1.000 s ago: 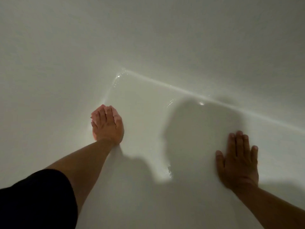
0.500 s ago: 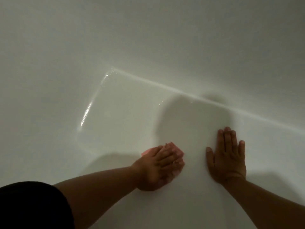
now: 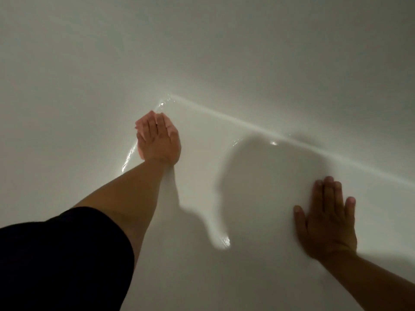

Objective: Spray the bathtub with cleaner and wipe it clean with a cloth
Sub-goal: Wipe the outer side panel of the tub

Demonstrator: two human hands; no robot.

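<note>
The white bathtub point(image 3: 224, 70) fills the view. Its wet floor gleams along the seam where it meets the walls. My left hand point(image 3: 158, 138) reaches out to the far-left corner of the floor and presses flat there with straight fingers. A cloth under this palm is not visible now. My right hand point(image 3: 325, 223) lies flat on the tub floor at the lower right, fingers spread, holding nothing. No spray bottle is in view.
The tub's walls rise at the top and left. A shadow of my head and arms falls on the floor between the two hands. My dark sleeve point(image 3: 56, 261) covers the lower left corner.
My left hand, which half a second ago pressed a pink cloth close to my right hand, has swept out to the far-left corner. My right hand has stayed planted.
</note>
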